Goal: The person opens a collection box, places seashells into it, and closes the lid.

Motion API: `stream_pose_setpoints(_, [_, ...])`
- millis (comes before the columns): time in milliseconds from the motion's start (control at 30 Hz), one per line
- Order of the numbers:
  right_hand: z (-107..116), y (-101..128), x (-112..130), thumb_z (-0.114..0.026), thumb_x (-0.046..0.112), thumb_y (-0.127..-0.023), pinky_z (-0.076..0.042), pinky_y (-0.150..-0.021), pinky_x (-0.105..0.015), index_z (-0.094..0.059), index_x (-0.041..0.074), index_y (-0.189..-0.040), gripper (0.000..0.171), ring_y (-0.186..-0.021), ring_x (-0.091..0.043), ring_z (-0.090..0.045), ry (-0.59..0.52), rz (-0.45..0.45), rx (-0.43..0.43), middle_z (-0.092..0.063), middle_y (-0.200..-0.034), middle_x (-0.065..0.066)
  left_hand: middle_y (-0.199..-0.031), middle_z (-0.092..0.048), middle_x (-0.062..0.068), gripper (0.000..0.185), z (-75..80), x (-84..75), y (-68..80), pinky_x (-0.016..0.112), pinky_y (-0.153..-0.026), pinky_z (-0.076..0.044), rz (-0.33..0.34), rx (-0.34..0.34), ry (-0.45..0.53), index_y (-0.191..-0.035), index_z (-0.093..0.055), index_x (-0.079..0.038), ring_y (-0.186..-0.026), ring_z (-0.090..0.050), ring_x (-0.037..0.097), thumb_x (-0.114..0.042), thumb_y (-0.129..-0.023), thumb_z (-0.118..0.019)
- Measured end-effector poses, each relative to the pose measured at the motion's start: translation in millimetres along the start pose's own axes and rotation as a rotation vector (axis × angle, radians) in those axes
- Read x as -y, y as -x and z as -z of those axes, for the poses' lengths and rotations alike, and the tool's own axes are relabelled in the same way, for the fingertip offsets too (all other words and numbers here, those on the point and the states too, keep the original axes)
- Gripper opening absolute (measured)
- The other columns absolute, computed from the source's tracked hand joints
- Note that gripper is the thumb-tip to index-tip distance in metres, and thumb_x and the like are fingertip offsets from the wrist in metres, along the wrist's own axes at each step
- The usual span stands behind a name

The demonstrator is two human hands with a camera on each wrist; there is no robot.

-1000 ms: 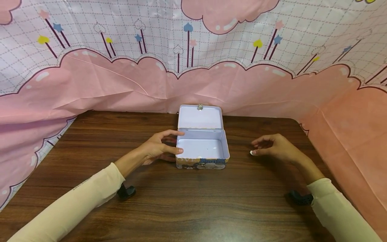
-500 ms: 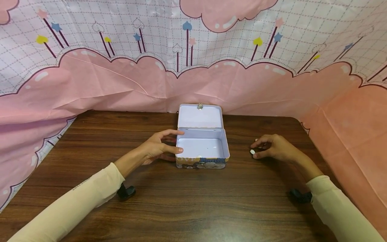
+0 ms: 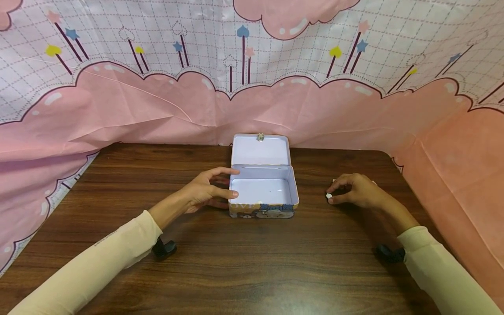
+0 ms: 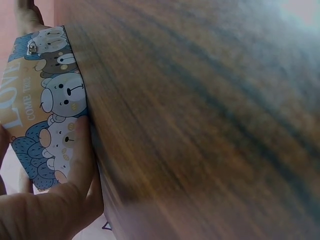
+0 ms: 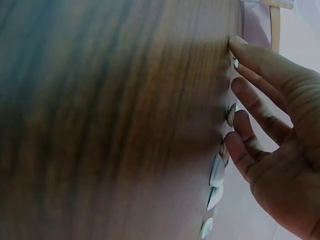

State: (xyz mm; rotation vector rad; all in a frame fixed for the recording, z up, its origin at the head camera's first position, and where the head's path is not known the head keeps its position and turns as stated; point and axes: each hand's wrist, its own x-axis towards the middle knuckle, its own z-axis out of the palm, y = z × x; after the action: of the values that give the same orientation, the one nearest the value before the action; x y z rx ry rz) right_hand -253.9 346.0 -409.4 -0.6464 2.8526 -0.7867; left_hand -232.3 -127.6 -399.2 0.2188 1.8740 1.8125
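A small rectangular tin box [image 3: 262,211], its lid [image 3: 260,149] up, stands at the middle of the table with a bare white inside. Bears and the word LOVE decorate its front. My left hand [image 3: 204,190] holds its left end, index finger and thumb over the rim and other fingers lower on the outside. Right of the box, my right hand [image 3: 356,191] pinches a small white shell [image 3: 329,196] between thumb and index fingertips, close over the tabletop. The right wrist view shows several more shells [image 5: 216,171] beneath and beside this hand, mostly hidden from the head view.
The dark wood table [image 3: 252,262] reaches back to a pink and white patterned cloth [image 3: 177,109] that hangs close behind the box. More cloth [image 3: 460,166] hangs along the right edge. Black wrist mounts [image 3: 163,248] sit under both forearms.
My right hand's fingertips have closed in around the white shell and come lower at nearly the same spot. The left hand and box stay put.
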Motion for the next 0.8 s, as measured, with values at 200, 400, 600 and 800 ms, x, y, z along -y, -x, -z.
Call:
stream_pose_setpoints(200, [1,-1,2,-0.088,0.038,-0.085,-0.055,-0.086,-0.031,-0.08,0.026,-0.107,0.026,-0.106,-0.023,-0.066,-0.005,-0.034,-0.036,-0.076,-0.117,0.001,-0.159,-0.031,0.023,0.076,0.3,-0.6,-0.2,0.052,-0.093,-0.065,0.002,0.006,-0.016,-0.15,-0.054,-0.025,-0.113,-0.067,0.033,-0.009,-0.083,-0.089])
stream_pose_setpoints(400, [1,-3,2,-0.084,0.042,-0.088,-0.057,-0.077,-0.022,-0.08,0.026,-0.108,0.027,-0.097,-0.022,-0.069,-0.028,-0.037,-0.089,-0.079,-0.11,0.001,-0.159,-0.032,0.022,0.075,0.8,-1.0,0.1,0.052,-0.093,-0.065,0.005,0.004,-0.015,-0.149,-0.056,-0.027,-0.113,-0.067,0.033,-0.01,-0.083,-0.089])
stream_pose_setpoints(600, [1,-7,5,-0.083,0.04,-0.09,-0.056,-0.082,-0.024,-0.08,0.028,-0.108,0.023,-0.099,-0.017,-0.07,-0.024,-0.029,-0.127,-0.079,-0.105,0.004,-0.159,-0.032,0.022,0.076,0.7,-1.1,0.8,0.053,-0.093,-0.064,0.0,0.009,-0.013,-0.149,-0.055,-0.027,-0.115,-0.066,0.034,-0.009,-0.083,-0.089])
stream_pose_setpoints(800, [0,-12,10,-0.084,0.035,-0.09,-0.06,-0.073,-0.027,-0.079,0.026,-0.109,0.022,-0.087,-0.019,-0.07,-0.108,-0.057,-0.173,-0.077,-0.101,0.003,-0.158,-0.032,0.025,0.077,1.9,2.2,-1.4,0.052,-0.093,-0.065,-0.007,0.003,-0.002,-0.15,-0.055,-0.025,-0.11,-0.068,0.033,-0.008,-0.083,-0.088])
